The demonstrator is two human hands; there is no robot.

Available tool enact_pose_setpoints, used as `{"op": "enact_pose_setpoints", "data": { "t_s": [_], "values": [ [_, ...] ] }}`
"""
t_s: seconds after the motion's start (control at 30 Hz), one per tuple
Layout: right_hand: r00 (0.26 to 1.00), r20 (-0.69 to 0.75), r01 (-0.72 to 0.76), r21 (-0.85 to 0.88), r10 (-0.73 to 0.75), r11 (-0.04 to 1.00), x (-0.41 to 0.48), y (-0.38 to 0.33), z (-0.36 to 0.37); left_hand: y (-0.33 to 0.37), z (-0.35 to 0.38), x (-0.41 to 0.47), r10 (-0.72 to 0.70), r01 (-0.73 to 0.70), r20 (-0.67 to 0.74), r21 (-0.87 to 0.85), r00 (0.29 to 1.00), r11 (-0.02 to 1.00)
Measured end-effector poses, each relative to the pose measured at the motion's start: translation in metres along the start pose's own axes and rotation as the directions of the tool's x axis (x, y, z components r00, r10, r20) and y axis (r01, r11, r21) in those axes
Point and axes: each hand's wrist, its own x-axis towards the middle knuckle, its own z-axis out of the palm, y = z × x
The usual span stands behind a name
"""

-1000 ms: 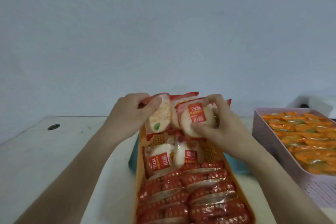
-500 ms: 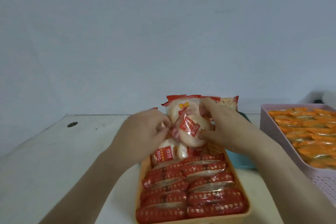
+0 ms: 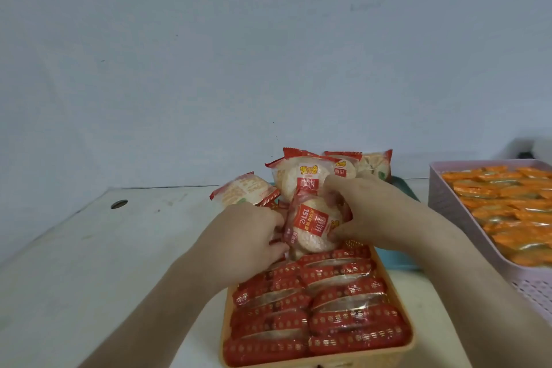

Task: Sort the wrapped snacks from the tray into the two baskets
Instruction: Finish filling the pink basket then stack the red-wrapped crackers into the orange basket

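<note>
**Holding a cracker pack at the far end of the orange basket**

Both hands meet on one round white cracker pack with a red label. It stands tilted at the far end of the orange basket, just above the rows already packed there. The right hand grips it from the right, with the fingers curled over its top edge and the thumb tucked under its lower right side. The left hand has its fingers curled against the pack's left edge and seems to pinch the wrapper there, though the fingertips are partly hidden.

Red packs fill the near part of the orange basket in two neat columns. Just behind the hands, more cracker packs stand heaped on a teal tray, whose edge shows to the right of the basket. One of them leans out to the left.

Well to the right sits a pink basket, full of orange packs. Everything rests on a pale counter against a plain wall. A small round hole sits in the counter's far left part.
</note>
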Motion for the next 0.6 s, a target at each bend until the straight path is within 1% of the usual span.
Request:
{"op": "enact_pose_setpoints", "data": {
  "t_s": [0.07, 0.1, 0.13, 0.17, 0.23, 0.27, 0.3, 0.33, 0.37, 0.47, 0.53, 0.6],
  "values": [
    [1.000, -0.019, 0.001, 0.064, 0.000, 0.998, 0.001, 0.000, -0.003, -0.003, -0.004, -0.002, -0.026, 0.024, -0.042, -0.045, 0.999, 0.999],
    [0.998, -0.059, 0.007, 0.121, 0.000, 0.993, 0.001, 0.001, -0.007, -0.005, -0.005, -0.003, -0.044, 0.040, -0.061, -0.059, 0.997, 0.997],
    [0.991, -0.132, 0.021, 0.193, 0.005, 0.981, 0.001, 0.002, -0.010, -0.008, -0.005, -0.004, -0.056, 0.052, -0.069, -0.057, 0.996, 0.997],
    [0.972, -0.234, 0.039, 0.276, 0.027, 0.960, 0.001, 0.002, -0.014, -0.010, -0.004, -0.004, -0.070, 0.068, -0.068, -0.033, 0.995, 0.997],
    [0.897, -0.423, 0.084, 0.445, 0.127, 0.892, 0.003, 0.004, -0.015, -0.009, 0.000, -0.005, -0.095, 0.098, -0.051, 0.056, 0.994, 0.994],
    [0.867, -0.468, 0.106, 0.509, 0.171, 0.854, 0.004, 0.003, -0.012, -0.006, 0.002, -0.006, -0.100, 0.103, -0.041, 0.094, 0.994, 0.990],
    [0.854, -0.482, 0.117, 0.543, 0.195, 0.831, 0.006, 0.002, -0.008, -0.004, 0.004, -0.006, -0.098, 0.102, -0.037, 0.119, 0.994, 0.988],
    [0.860, -0.471, 0.106, 0.539, 0.195, 0.835, 0.009, 0.001, -0.001, -0.002, 0.005, -0.005, -0.093, 0.098, -0.044, 0.129, 0.995, 0.987],
    [0.881, -0.440, 0.077, 0.499, 0.176, 0.863, 0.010, 0.001, 0.006, -0.001, 0.005, -0.004, -0.094, 0.101, -0.056, 0.123, 0.994, 0.987],
    [0.930, -0.352, 0.004, 0.285, 0.101, 0.958, 0.012, 0.000, 0.018, -0.004, 0.001, -0.003, -0.121, 0.123, -0.034, 0.033, 0.992, 0.992],
    [0.938, -0.340, -0.011, 0.145, 0.060, 0.989, 0.011, 0.001, 0.015, -0.004, -0.002, -0.005, -0.111, 0.112, 0.017, -0.024, 0.994, 0.993],
    [0.944, -0.330, -0.023, 0.027, 0.031, 0.999, 0.011, 0.000, 0.013, -0.003, -0.006, -0.009, -0.108, 0.110, 0.033, -0.080, 0.994, 0.991]
  ]
}}
